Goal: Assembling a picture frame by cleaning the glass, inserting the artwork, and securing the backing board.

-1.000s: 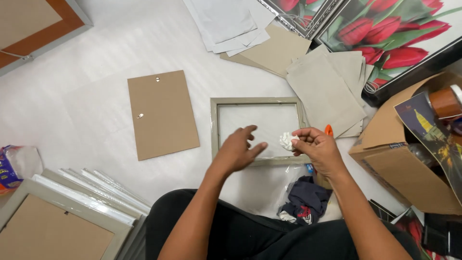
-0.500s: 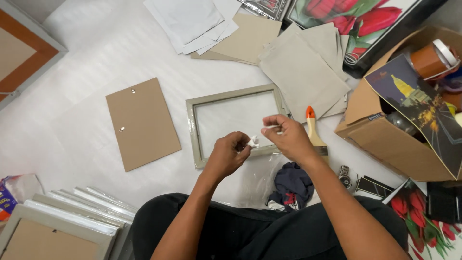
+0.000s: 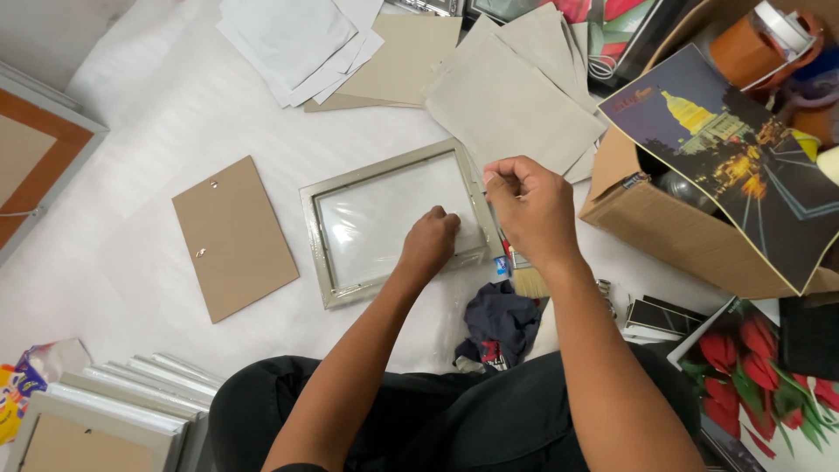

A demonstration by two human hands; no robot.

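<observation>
A grey picture frame [image 3: 315,229] with a glass pane lies flat on the white floor covering in front of my knees. My left hand [image 3: 430,240] rests on the pane near its lower right corner, fingers curled under; nothing shows in it. My right hand [image 3: 529,208] hovers just above the frame's right edge, thumb and fingers pinched together, and whatever is between them is hidden. A brown backing board [image 3: 234,238] with small hangers lies to the left of the frame.
A paintbrush [image 3: 527,281] and a dark cloth [image 3: 502,319] lie by my right wrist. On the right stands a cardboard box [image 3: 673,232] with a night-city print [image 3: 743,166]. Grey boards [image 3: 516,96] and white sheets [image 3: 301,39] lie beyond. Stacked frames [image 3: 114,411] sit lower left.
The white wad seen between my hands is no longer visible. My left hand has dropped onto the pane with curled fingers. My right hand has lifted to the frame's right edge.
</observation>
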